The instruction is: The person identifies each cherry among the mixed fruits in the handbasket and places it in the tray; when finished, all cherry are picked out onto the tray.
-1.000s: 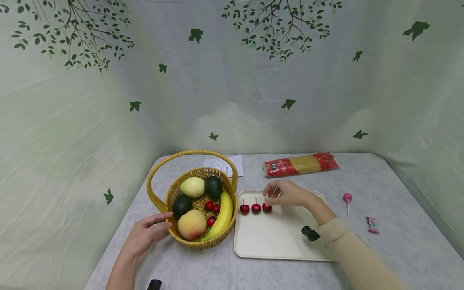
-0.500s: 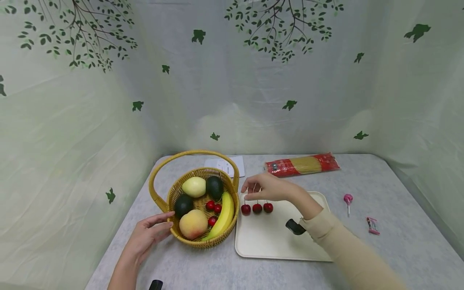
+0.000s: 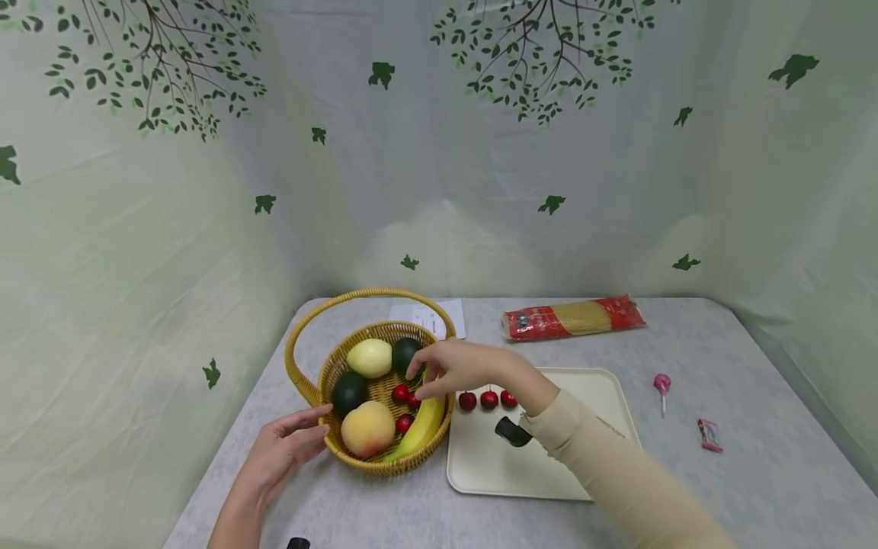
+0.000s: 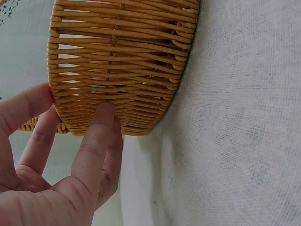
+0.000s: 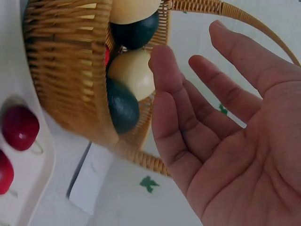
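Note:
My left hand (image 3: 284, 450) holds the near-left rim of a yellow wicker basket (image 3: 389, 467). In the left wrist view, fingertips (image 4: 104, 115) press the woven outer wall while others meet the rim. Inside the basket lie a peach (image 3: 369, 430), a banana (image 3: 427, 423), a pale yellow lemon-like fruit (image 3: 370, 357), two dark green avocado-like fruits (image 3: 350, 393) and small red cherries (image 3: 404, 424). Above its right side hovers my right hand (image 3: 459, 366), with nothing between its loosely bent fingers. A row of three dark red cherries (image 3: 488, 399) stands on the cream tray (image 3: 521, 488).
At the back lie a red-and-yellow pasta packet (image 3: 576, 318) and a white card (image 3: 453, 311) behind the basket. A pink lollipop (image 3: 661, 385) and a small pink wrapped sweet (image 3: 709, 435) are right of the tray. The basket's tall handle (image 3: 373, 293) arches up behind the fruit.
My right hand has moved left, from above the tray's cherries to over the basket's right side. My left hand has stayed at the basket rim. The cherries keep their places.

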The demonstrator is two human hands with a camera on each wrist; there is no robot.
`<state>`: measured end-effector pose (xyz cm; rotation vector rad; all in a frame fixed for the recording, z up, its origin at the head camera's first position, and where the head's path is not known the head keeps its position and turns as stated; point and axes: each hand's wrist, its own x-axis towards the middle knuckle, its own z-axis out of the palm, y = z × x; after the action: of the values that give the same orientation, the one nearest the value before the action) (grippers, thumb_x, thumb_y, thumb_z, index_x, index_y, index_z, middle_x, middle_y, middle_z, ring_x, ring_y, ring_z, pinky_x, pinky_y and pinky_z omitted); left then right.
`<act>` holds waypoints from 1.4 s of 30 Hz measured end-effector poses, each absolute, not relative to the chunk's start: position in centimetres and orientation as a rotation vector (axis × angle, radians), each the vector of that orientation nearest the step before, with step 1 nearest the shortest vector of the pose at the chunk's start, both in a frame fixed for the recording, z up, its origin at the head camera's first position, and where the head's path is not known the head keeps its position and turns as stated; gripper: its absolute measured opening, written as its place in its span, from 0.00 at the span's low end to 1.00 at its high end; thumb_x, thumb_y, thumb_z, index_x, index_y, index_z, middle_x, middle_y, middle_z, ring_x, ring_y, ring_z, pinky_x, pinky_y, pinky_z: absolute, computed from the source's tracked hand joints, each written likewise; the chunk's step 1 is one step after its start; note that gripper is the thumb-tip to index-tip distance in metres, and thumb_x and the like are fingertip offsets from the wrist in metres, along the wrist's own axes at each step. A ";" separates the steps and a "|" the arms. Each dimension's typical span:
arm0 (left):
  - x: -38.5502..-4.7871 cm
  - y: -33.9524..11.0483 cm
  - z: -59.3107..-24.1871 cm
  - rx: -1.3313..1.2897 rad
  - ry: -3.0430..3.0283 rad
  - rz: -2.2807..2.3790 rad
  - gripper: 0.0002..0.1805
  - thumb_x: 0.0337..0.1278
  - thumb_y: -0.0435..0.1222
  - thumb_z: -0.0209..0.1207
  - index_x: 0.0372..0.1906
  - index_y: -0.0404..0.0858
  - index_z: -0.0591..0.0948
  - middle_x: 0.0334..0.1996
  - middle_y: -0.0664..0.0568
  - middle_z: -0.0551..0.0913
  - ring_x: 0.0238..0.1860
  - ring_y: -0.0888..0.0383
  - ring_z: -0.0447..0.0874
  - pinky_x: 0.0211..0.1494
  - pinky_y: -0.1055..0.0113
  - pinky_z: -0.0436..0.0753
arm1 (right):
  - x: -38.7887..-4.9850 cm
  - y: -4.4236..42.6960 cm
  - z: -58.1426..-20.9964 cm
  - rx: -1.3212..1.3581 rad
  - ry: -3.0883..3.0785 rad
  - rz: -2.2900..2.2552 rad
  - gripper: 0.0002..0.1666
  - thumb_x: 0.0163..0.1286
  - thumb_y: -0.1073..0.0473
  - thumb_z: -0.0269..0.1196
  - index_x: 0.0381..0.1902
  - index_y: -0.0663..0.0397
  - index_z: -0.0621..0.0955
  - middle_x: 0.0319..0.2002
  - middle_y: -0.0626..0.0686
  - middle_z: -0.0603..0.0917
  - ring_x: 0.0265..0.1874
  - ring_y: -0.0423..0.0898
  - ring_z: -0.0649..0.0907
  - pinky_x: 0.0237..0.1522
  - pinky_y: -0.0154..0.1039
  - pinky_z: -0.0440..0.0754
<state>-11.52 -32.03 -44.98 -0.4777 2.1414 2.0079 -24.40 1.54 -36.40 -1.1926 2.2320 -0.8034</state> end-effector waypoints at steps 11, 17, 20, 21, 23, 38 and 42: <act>-11.3 -31.9 -44.9 -0.452 2.148 2.024 0.25 0.72 0.32 0.66 0.71 0.35 0.81 0.55 0.54 0.80 0.52 0.63 0.84 0.57 0.64 0.90 | -25.4 -2.8 -37.1 -1.030 2.210 -0.811 0.25 0.80 0.50 0.67 0.67 0.56 0.80 0.42 0.61 0.92 0.40 0.57 0.93 0.40 0.40 0.89; -11.3 -31.9 -44.9 -0.438 2.125 2.052 0.25 0.72 0.31 0.66 0.71 0.35 0.82 0.55 0.54 0.80 0.52 0.63 0.85 0.57 0.64 0.90 | -25.8 -4.6 -37.6 -0.938 2.271 -0.784 0.30 0.83 0.47 0.62 0.72 0.59 0.77 0.46 0.60 0.90 0.40 0.55 0.94 0.40 0.38 0.89; -11.4 -31.9 -45.0 -0.435 2.122 2.059 0.25 0.72 0.31 0.66 0.71 0.35 0.82 0.55 0.54 0.80 0.53 0.63 0.84 0.57 0.63 0.90 | -26.0 -5.2 -37.8 -0.904 2.287 -0.767 0.30 0.83 0.46 0.62 0.73 0.58 0.76 0.52 0.58 0.89 0.40 0.54 0.94 0.43 0.41 0.91; -11.4 -31.9 -45.0 -0.439 2.122 2.058 0.25 0.72 0.31 0.66 0.71 0.35 0.82 0.55 0.54 0.80 0.53 0.63 0.84 0.57 0.63 0.90 | -26.1 -5.3 -37.8 -0.893 2.284 -0.767 0.30 0.83 0.47 0.62 0.73 0.58 0.77 0.55 0.58 0.87 0.40 0.53 0.94 0.44 0.42 0.91; -11.5 -31.9 -45.0 -0.447 2.124 2.052 0.25 0.72 0.31 0.66 0.71 0.35 0.81 0.55 0.54 0.80 0.53 0.63 0.84 0.57 0.63 0.90 | -26.1 -5.7 -37.9 -0.876 2.273 -0.768 0.30 0.83 0.47 0.63 0.73 0.58 0.77 0.62 0.60 0.84 0.40 0.53 0.94 0.46 0.44 0.92; -11.4 -32.0 -45.1 -0.485 2.095 2.051 0.26 0.73 0.32 0.66 0.72 0.37 0.81 0.57 0.52 0.76 0.53 0.63 0.82 0.58 0.64 0.89 | -26.4 -7.5 -38.6 -0.757 2.201 -0.756 0.29 0.80 0.46 0.65 0.71 0.55 0.79 0.61 0.58 0.83 0.35 0.48 0.92 0.51 0.48 0.92; -11.3 -32.1 -45.0 -0.477 2.107 2.037 0.26 0.73 0.33 0.67 0.72 0.37 0.81 0.58 0.53 0.75 0.54 0.63 0.81 0.59 0.63 0.89 | -26.6 -8.0 -39.0 -0.736 2.183 -0.751 0.27 0.80 0.46 0.66 0.68 0.54 0.80 0.59 0.55 0.83 0.36 0.48 0.91 0.47 0.44 0.92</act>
<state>-11.31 -32.12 -45.04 -0.4766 2.1073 2.0370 -26.57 -8.01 -39.01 -0.7360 2.1827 -0.7512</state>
